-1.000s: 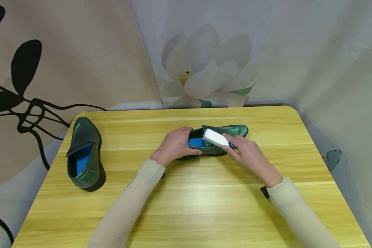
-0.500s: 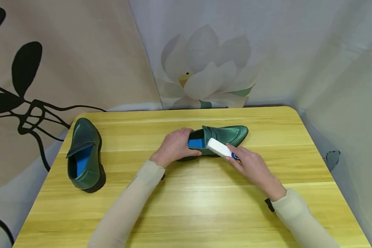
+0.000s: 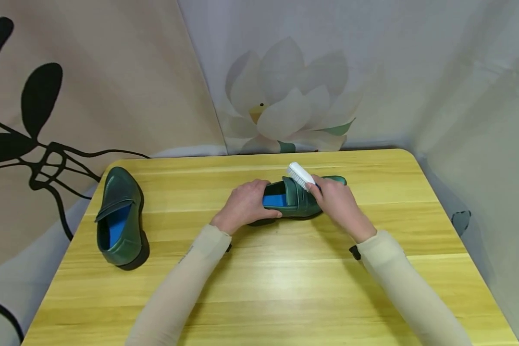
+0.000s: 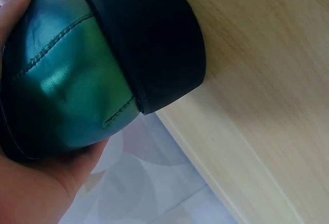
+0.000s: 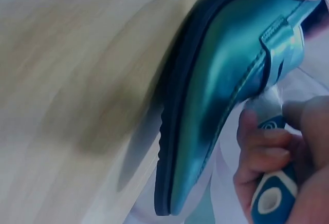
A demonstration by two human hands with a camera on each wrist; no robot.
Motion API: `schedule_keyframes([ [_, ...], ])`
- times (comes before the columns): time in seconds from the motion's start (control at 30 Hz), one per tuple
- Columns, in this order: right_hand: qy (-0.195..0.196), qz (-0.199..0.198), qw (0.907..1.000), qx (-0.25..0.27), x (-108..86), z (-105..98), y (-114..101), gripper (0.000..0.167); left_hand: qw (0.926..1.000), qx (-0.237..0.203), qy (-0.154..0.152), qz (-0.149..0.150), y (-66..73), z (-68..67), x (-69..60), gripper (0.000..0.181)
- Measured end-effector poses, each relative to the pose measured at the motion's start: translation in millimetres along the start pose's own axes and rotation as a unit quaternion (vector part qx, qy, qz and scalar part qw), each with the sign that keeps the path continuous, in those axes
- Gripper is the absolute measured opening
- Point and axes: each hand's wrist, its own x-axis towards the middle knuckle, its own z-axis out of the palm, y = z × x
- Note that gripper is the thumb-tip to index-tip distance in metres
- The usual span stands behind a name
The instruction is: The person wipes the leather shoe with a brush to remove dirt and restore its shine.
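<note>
A green loafer (image 3: 300,204) with a blue insole lies sideways on the table, toe to the right. My left hand (image 3: 245,204) grips its heel end; the left wrist view has the thumb and fingers around the green heel (image 4: 67,85), above a dark heel block. In my right hand (image 3: 339,204) is a white brush (image 3: 300,174) with a blue-and-white handle (image 5: 275,196), fingers curled round that handle. The brush head lies over the loafer's strap, its bristles at the upper. In the right wrist view the bristles (image 5: 267,100) meet the shoe beside the strap.
A second green loafer (image 3: 121,221) stands at the table's left side, toe pointing away. The wooden table (image 3: 277,288) ends at a back edge against a curtain (image 3: 372,72) printed with a flower and dark leaves.
My right hand and the brush dipped to the shoe's near side, then moved up and away to the strap top. The left hand and both loafers hold their places.
</note>
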Motion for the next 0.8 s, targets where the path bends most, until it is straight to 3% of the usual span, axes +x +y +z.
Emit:
schedule_keyframes([
  [0.17,-0.013,-0.021,0.9996,-0.009,-21.4,-4.2,1.2,0.048,1.0000,0.008,0.001,-0.004,-0.1,-2.4,-1.2,0.097],
  [0.5,-0.081,-0.117,0.9899,0.000,-76.0,-14.2,16.6,0.055,0.9999,0.012,-0.001,-0.007,-2.4,-5.9,-3.5,0.096],
  [0.63,-0.085,-0.116,0.9894,0.016,-74.9,-16.0,17.9,0.057,0.9999,0.012,0.001,-0.004,-1.7,-3.6,-1.9,0.096],
  [0.8,-0.059,-0.079,0.9945,0.034,-50.8,-10.8,15.6,0.057,0.9999,0.011,-0.003,0.000,0.7,0.8,1.4,0.097],
])
